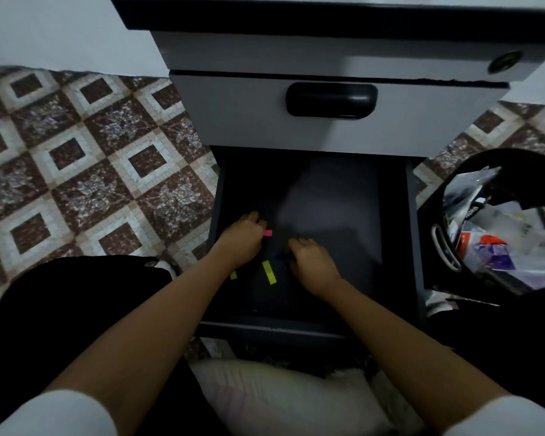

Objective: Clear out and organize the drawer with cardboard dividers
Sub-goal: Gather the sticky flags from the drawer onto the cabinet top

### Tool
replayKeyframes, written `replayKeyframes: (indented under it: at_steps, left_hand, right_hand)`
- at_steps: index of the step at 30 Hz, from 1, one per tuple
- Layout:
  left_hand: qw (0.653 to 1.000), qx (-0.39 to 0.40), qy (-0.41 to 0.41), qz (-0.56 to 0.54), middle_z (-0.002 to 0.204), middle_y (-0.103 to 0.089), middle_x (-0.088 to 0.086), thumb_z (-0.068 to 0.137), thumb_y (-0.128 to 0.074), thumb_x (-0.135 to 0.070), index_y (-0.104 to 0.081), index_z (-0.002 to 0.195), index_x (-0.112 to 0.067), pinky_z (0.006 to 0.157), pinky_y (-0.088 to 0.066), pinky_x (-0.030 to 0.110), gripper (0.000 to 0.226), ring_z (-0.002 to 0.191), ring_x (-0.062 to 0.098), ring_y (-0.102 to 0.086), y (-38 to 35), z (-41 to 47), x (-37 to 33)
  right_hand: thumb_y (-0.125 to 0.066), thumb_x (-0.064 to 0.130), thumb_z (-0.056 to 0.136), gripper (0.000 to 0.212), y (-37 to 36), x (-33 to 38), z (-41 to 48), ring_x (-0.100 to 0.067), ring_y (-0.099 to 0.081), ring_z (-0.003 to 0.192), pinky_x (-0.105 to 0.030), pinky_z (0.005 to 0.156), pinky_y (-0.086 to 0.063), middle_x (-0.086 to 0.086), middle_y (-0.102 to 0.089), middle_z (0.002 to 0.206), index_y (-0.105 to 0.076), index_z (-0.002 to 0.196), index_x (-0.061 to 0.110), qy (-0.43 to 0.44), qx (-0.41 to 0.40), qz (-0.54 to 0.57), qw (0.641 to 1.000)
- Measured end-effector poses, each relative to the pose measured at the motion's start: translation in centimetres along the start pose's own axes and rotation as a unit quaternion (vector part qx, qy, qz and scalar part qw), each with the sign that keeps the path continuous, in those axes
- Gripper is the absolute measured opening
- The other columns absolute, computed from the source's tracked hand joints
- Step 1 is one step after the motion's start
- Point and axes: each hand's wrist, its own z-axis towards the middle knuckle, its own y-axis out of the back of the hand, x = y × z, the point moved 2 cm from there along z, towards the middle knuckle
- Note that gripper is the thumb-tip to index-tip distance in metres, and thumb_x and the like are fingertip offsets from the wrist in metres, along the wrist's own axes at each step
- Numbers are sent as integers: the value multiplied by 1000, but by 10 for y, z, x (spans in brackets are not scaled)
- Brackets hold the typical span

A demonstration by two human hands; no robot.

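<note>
The bottom drawer [394, 234] is pulled out, and its dark floor is mostly bare. My left hand [243, 239] reaches into the drawer's left half with fingers bent. A small pink paper strip [268, 233] sticks out at its fingertips, seemingly pinched. My right hand [312, 262] lies just to the right, palm down with fingers curled toward the floor. What is under them is too dark to make out. A yellow paper strip [269, 272] lies on the floor between my wrists. A smaller yellow strip [233, 275] shows beside my left wrist.
Above the open drawer is a shut grey drawer with a black handle [331, 99]. A black bin [497, 221] holding wrappers and plastic stands at the right. Patterned floor tiles [92, 158] spread to the left. A white cushion [283, 394] lies below the drawer front.
</note>
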Motion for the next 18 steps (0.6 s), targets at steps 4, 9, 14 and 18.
replayKeyframes:
  at_steps: [4, 9, 14, 18]
  left_hand:
    - [1000, 0, 23, -19, 125, -47, 20, 90, -47, -6, -50, 117, 2, 93, -41, 40, 29, 114, 38, -49, -1, 1, 0]
    - [993, 17, 56, -104, 113, -55, 24, 84, -55, -7, -55, 102, 5, 79, -44, 35, 21, 102, 38, -56, -3, 2, 1]
    - [988, 36, 64, -137, 111, -56, 23, 82, -61, -9, -56, 99, 5, 71, -39, 30, 22, 100, 36, -56, -3, 0, 1]
    - [990, 24, 51, -131, 116, -52, 24, 83, -58, -8, -55, 105, 5, 84, -44, 37, 25, 104, 38, -54, -3, 0, 0]
  right_hand:
    - [-57, 3, 84, 24, -2, -7, -1, -30, -60, 100, -33, 83, -48, -16, -64, 107, -60, 108, 5, -78, -2, 149, 986]
    - [-66, 4, 82, 18, 5, -4, -5, -14, -57, 81, -10, 57, -38, -16, -69, 98, -67, 99, 1, -175, -4, 279, 944]
    - [-64, 4, 82, 21, -6, 18, -8, -20, -63, 91, -12, 65, -44, -16, -68, 104, -66, 103, 2, -152, 43, 257, 953]
    - [-58, 18, 88, 25, -10, 29, -12, -31, -61, 100, -30, 74, -46, -19, -64, 110, -60, 108, 2, -111, 44, 129, 985]
